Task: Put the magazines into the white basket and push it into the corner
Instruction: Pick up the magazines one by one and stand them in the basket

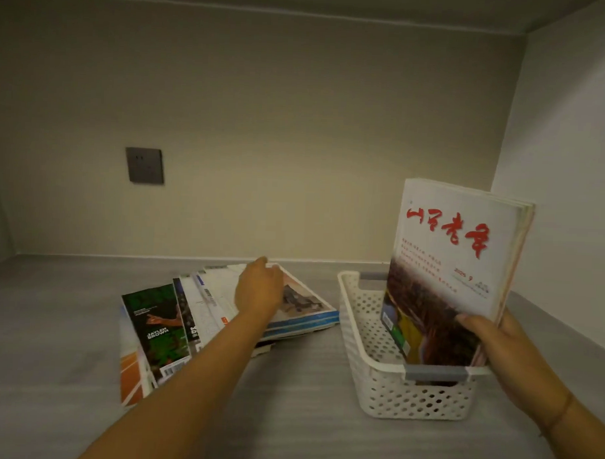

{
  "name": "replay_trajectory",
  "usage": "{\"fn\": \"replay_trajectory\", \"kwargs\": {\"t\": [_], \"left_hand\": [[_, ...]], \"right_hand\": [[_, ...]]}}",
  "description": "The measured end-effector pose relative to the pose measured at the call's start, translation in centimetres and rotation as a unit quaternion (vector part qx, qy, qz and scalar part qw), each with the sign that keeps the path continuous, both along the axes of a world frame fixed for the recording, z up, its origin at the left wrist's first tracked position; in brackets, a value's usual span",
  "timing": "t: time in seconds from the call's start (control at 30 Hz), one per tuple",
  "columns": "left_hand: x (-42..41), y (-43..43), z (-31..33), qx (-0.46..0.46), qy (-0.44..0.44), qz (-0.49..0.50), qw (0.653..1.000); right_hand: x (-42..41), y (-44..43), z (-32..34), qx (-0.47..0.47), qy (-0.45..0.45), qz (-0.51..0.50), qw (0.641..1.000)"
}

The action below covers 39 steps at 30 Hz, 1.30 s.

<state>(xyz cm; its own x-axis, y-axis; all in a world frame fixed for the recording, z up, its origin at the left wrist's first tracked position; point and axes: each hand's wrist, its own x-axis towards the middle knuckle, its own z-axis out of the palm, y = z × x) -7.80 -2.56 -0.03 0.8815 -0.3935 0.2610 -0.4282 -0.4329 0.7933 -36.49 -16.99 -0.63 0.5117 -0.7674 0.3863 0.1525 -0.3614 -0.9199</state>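
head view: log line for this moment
right hand: holds magazine bundle upright in white basket | left hand: over magazine pile | push pending

I see a grey wood-grain shelf (304,418) with walls at its back and right edges. A fanned pile of magazines (209,305) lies left of centre, toward the back edge. A white basket (359,334) stands just right of the pile, near the back right corner, with a gap to the right edge.

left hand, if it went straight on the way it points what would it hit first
The left hand points away over the magazine pile, fingertips about at its far edge. Straight on, it would probably meet the back wall next; depth is hard to judge.
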Motion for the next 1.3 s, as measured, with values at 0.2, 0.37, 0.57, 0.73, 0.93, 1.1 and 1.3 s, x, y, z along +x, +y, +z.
{"fn": "replay_trajectory", "kwargs": {"t": [0.2,0.37,0.57,0.73,0.93,1.1,1.3], "left_hand": [[7.7,4.2,-3.9,0.276,0.074,0.122,0.951],[10.0,4.6,-3.9,0.241,0.156,0.099,0.953],[10.8,6.5,-2.2,0.156,0.232,0.037,0.959],[10.8,7.1,-1.4,0.074,0.247,0.055,0.965],[10.6,6.6,0.0,-0.129,0.321,0.052,0.937],[9.1,5.8,0.1,-0.107,0.442,-0.011,0.891],[7.6,4.5,1.2,-0.166,0.318,-0.027,0.933]], "right_hand": [[0.1,-0.1,-0.3,-0.01,-0.008,-0.018,1.0],[-0.2,-0.6,-0.4,-0.014,0.004,-0.013,1.0],[-0.2,-0.9,-0.6,-0.012,0.001,-0.017,1.0],[-0.1,-0.5,-0.3,-0.013,-0.005,-0.01,1.0],[-0.2,-0.6,-0.3,0.001,0.005,0.007,1.0],[-0.2,-0.1,0.0,-0.001,-0.008,0.009,1.0],[-0.2,-0.1,-0.1,0.006,-0.006,0.003,1.0]]}}
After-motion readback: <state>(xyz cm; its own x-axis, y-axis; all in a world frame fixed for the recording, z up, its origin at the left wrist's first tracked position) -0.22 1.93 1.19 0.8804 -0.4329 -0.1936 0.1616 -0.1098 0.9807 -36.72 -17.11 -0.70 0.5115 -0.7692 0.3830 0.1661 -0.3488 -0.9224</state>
